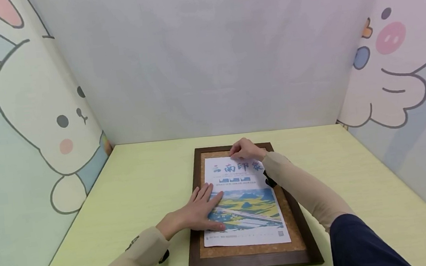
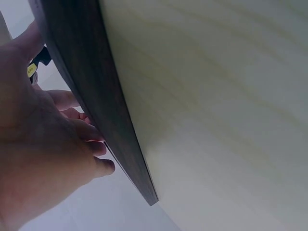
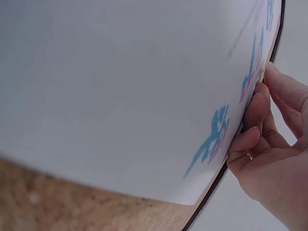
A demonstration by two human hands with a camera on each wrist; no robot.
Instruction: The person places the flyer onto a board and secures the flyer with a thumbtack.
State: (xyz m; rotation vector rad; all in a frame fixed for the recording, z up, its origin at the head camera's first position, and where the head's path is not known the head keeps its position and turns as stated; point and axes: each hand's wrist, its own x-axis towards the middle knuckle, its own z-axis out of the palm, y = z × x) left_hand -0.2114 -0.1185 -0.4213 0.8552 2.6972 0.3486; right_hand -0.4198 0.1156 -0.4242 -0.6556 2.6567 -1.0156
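Observation:
A printed poster [image 1: 239, 201] with blue Chinese characters and a landscape picture lies on a cork board [image 1: 295, 228] in a dark brown frame. My left hand [image 1: 201, 210] rests spread on the poster's left side, fingers straight. At the poster's top edge, my right hand [image 1: 247, 150] has its fingers curled and pinches a small red pin-like thing [image 3: 265, 81], mostly hidden by the fingertips. The right wrist view shows the poster's upper corner lying over the cork, with those fingers right at its edge.
The framed board lies on a pale yellow-green table [image 1: 148, 187]. A plain light curtain [image 1: 206, 64] rises behind it. Cartoon-printed panels stand at both sides, a rabbit [image 1: 40, 125] on the left one.

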